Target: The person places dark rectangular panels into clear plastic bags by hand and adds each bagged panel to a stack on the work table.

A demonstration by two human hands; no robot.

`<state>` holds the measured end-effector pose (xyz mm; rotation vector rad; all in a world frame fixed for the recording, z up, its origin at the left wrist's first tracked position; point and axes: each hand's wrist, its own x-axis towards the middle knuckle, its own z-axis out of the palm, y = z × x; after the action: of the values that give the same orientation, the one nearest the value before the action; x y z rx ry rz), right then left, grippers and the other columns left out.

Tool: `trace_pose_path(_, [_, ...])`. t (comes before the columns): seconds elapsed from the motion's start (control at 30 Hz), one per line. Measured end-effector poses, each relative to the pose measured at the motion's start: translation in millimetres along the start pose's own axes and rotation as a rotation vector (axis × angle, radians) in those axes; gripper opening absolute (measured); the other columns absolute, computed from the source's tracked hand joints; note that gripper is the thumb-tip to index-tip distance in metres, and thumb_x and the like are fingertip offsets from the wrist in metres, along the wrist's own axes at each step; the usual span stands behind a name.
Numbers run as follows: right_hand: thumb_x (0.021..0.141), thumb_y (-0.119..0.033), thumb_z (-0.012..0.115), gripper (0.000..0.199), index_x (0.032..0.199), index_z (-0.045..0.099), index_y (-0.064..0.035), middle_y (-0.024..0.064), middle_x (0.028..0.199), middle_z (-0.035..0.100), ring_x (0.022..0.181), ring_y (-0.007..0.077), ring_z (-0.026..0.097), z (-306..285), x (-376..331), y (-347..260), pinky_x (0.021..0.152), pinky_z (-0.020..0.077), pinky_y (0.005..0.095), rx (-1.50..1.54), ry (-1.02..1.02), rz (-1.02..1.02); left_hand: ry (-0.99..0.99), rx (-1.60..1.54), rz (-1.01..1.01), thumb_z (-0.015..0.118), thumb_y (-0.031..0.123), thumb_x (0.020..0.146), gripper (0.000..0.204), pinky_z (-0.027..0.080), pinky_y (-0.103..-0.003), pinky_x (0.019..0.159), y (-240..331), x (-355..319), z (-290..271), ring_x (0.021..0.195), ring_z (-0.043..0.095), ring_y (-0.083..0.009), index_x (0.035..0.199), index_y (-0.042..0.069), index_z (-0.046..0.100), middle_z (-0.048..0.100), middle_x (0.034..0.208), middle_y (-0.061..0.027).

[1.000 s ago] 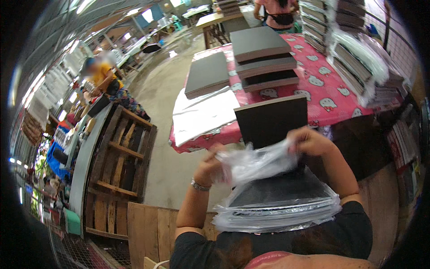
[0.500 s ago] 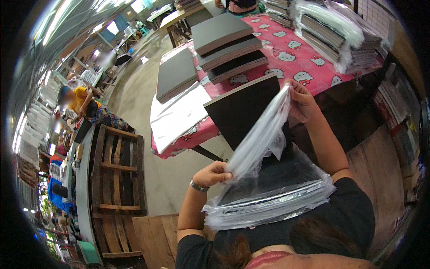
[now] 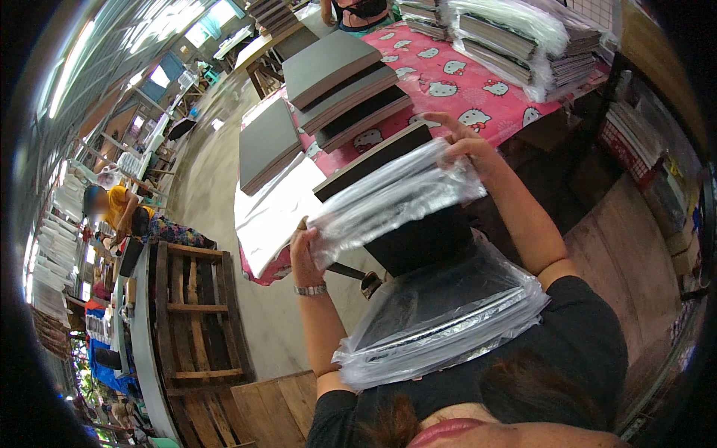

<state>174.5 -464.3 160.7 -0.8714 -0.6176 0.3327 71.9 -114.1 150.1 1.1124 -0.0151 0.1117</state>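
Observation:
A clear plastic bag is stretched between my two hands, bunched into a broad band in front of a black board. My left hand, with a metal watch at the wrist, closes on the bag's left end. At the right end, my right hand grips the bag with its thumb and some fingers while the index finger points out past the board's top edge. The bag hides the board's middle; its black lower part shows beneath. Against my body lies a pile of clear plastic bags over something dark.
Several thick grey-black board stacks stand on the pink patterned tablecloth. White sheets lie at its left edge. Plastic-wrapped stacks fill the far right. A wooden pallet leans at left, near a person in yellow.
The bag has gone from a steep slant to a wider, flatter band across the board. My left hand has risen and moved left; my right index finger is now stretched out.

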Motion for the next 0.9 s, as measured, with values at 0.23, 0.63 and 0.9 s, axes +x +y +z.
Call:
trace_pose_path(0.23, [0.073, 0.003, 0.054, 0.054, 0.126, 0.049, -0.0074, 0.0127, 0.081, 0.054, 0.069, 0.0246, 0.056, 4.6, 21.0, 36.1, 0.064, 0.0482, 0.0358, -1.563, 0.443, -0.532, 0.355, 0.983, 0.27, 0.041, 0.002, 0.083, 0.049, 0.04, -0.029, 0.049, -27.8, 32.1, 22.9, 0.051, 0.049, -0.0152, 0.132, 0.0, 0.04, 0.059, 0.067, -0.0093])
trace_pose_path(0.63, [0.074, -0.003, 0.066, 0.031, 0.104, 0.06, -0.0001, 0.0003, 0.073, 0.055, 0.067, 0.0094, 0.058, 50.2, -79.6, -38.4, 0.061, 0.0462, 0.0199, -0.145, 0.19, 0.16, -0.123, 0.517, -0.162, 0.062, 0.011, 0.08, 0.013, 0.032, -0.02, 0.05, 50.9, -61.2, 18.7, 0.055, 0.043, -0.004, 0.073, 0.001, 0.061, 0.053, 0.065, 0.0036])
trace_pose_path(0.9, [0.072, -0.008, 0.068, 0.036, 0.107, 0.059, -0.0013, 0.0063, 0.093, 0.062, 0.081, 0.0149, 0.062, -72.5, -161.3, 92.7, 0.07, 0.0486, 0.0237, 0.093, 0.23, 0.611, -0.401, 0.235, -0.888, 0.064, 0.016, 0.081, 0.023, 0.048, -0.027, 0.062, -55.3, -46.3, -49.1, 0.07, 0.06, -0.0127, 0.095, -0.002, 0.065, 0.066, 0.086, -0.0077])
